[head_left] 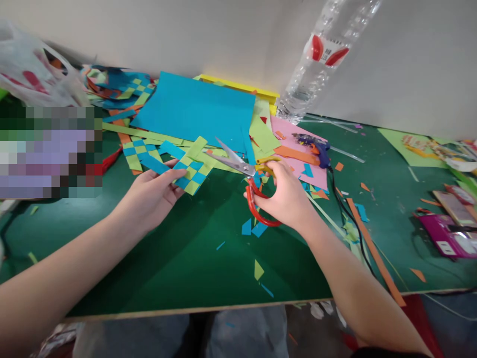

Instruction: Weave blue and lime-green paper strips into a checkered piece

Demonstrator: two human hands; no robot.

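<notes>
A woven paper piece [194, 171] in blue and light green checks is pinched in my left hand [158, 191], thumb on top and fingers below. Loose strip ends stick out from its edges. My right hand [285, 191] holds scissors [244, 168] with one yellow and one red handle, fingers through the loops. Their blades are spread and point left, close to the woven piece's right side. Behind both hands lies a large blue paper sheet [201, 109]. Another checked woven piece [139, 151] rests left of my left hand.
A large clear plastic bottle [316, 59] stands at the back. A blue glue gun [316, 149] lies on pink paper [318, 174], its black cord [352, 219] running right. Paper scraps [259, 270] dot the green table [179, 268]. A plastic bag [40, 74] sits at left, a purple box [443, 233] at right.
</notes>
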